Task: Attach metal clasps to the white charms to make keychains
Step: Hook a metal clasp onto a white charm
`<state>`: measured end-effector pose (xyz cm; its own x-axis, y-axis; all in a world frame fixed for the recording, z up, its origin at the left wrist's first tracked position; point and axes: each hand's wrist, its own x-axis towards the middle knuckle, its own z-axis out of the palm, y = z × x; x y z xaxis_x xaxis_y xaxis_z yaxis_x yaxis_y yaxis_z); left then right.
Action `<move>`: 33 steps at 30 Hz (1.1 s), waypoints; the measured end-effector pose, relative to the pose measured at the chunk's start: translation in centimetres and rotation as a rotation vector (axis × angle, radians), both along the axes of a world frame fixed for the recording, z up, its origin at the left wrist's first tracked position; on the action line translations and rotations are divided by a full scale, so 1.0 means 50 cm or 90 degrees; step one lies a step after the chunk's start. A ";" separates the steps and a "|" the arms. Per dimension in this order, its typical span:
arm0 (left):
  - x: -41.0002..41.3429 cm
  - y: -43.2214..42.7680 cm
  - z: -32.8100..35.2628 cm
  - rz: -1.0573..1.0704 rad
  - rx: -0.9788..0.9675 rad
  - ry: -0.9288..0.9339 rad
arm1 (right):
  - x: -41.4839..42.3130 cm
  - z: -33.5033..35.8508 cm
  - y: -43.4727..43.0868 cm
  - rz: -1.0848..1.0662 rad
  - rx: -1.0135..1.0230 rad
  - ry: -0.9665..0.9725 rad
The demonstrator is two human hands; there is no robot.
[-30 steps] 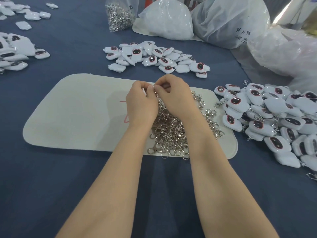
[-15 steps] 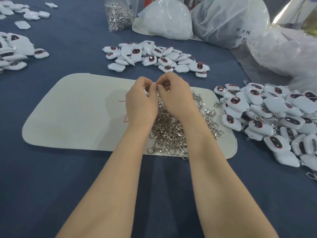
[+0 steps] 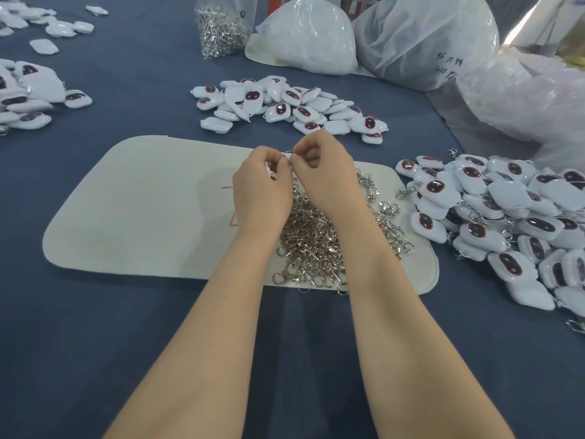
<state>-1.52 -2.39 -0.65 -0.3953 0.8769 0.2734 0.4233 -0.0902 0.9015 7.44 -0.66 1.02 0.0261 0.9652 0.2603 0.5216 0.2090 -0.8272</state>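
Observation:
My left hand [image 3: 261, 188] and my right hand [image 3: 326, 174] meet fingertip to fingertip above a pile of metal clasps [image 3: 311, 245] on a white mat [image 3: 152, 210]. Between the fingertips I pinch a small metal clasp ring [image 3: 287, 153]. A white charm edge [image 3: 269, 170] shows under the curled fingers of my left hand, mostly hidden. Loose white charms [image 3: 285, 106] lie in a heap beyond the mat.
A large heap of charms with clasps [image 3: 506, 223] lies at the right. More charms [image 3: 28, 93] sit at the far left. A clear bag of clasps [image 3: 221, 26] and big white plastic bags [image 3: 421, 42] stand at the back on the blue cloth [image 3: 95, 343].
Both hands have lifted slightly away from the clasp pile, staying together, with the small metal ring now showing between the fingertips.

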 end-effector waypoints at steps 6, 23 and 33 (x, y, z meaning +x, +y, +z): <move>-0.002 -0.001 -0.002 0.003 0.001 0.007 | -0.003 0.001 0.000 -0.004 0.000 0.005; -0.009 0.000 0.001 -0.012 -0.045 -0.018 | -0.003 -0.012 -0.008 0.072 0.088 -0.018; -0.016 -0.002 0.028 -0.013 -0.130 -0.458 | 0.008 -0.020 -0.004 -0.035 0.052 0.057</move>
<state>-2.34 -2.49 0.75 -0.3988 0.8913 -0.2156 -0.2771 0.1070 0.9549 7.83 -0.86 0.01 0.1050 0.9372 0.3325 0.4587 0.2511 -0.8524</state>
